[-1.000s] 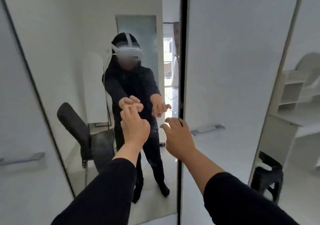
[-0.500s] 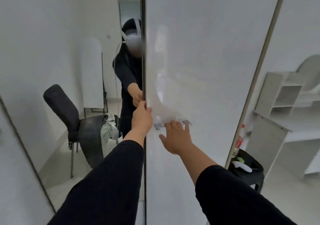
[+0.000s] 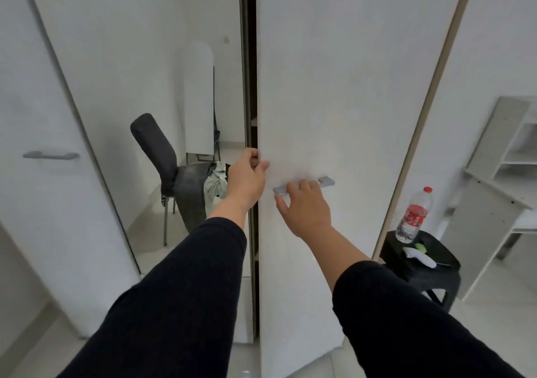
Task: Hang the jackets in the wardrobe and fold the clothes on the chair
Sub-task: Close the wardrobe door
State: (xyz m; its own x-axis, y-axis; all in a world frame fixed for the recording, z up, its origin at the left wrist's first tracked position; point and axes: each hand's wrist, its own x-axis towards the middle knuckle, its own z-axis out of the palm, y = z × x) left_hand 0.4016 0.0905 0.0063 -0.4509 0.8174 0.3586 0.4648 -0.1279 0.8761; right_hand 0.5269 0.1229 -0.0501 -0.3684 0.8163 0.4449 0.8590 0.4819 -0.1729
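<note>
white wardrobe door [image 3: 334, 87] stands slightly ajar, a dark gap along its left edge, with a mirror panel [image 3: 145, 72] just left of it reflecting the dark chair [image 3: 157, 151] and the clothes [image 3: 203, 183] draped over its seat. left hand [image 3: 247, 180] grips the door's left edge, fingers curled round it; right hand [image 3: 308, 209] has fingers hooked over the grey door handle [image 3: 325, 181]. a black stool [image 3: 424, 273] lower right carries a red-label water bottle [image 3: 415, 216].
</note>
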